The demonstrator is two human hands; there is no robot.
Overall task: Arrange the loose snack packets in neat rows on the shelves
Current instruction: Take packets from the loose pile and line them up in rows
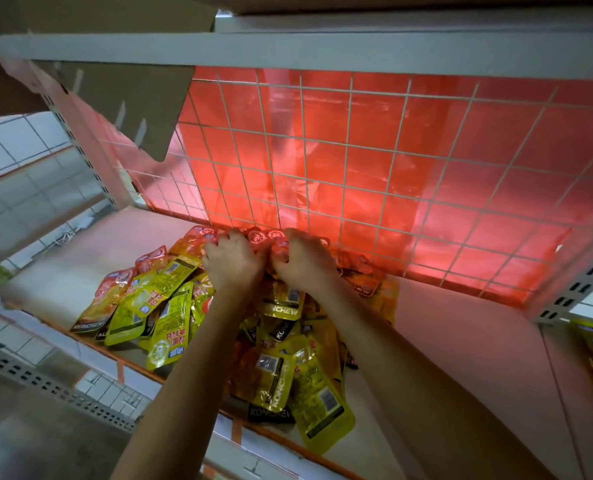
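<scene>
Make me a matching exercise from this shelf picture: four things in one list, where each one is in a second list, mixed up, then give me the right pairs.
Things:
1. red packets
2. yellow packet
3. wire grid
4. cardboard flap

Places:
A. hangs down at the upper left
B. lies at the front edge of the shelf, nearest the camera
C. stands upright along the back of the shelf
D. sit by the back of the shelf, gripped by the left hand and the right hand

Pairs: 1-D, 2-B, 3-C, 4-A
</scene>
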